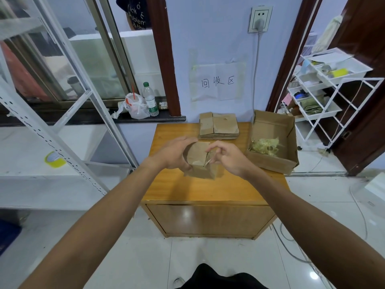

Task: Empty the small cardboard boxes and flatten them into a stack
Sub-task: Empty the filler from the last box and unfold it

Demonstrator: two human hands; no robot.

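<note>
Sign (217, 82) reads 回收区; left hand (174, 153) grips box (198, 154).

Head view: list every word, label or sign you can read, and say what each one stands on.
"回收区": handwritten on the paper sheet taped to the wall.
"Problem": white print on the dark shirt behind the window; its other lines are cut off or blurred.
Water bottle label: too small to read.

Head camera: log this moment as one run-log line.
left hand: holds small box | right hand: pinches its top | flattened stack: back of table | big open box: right, holds filler
</note>
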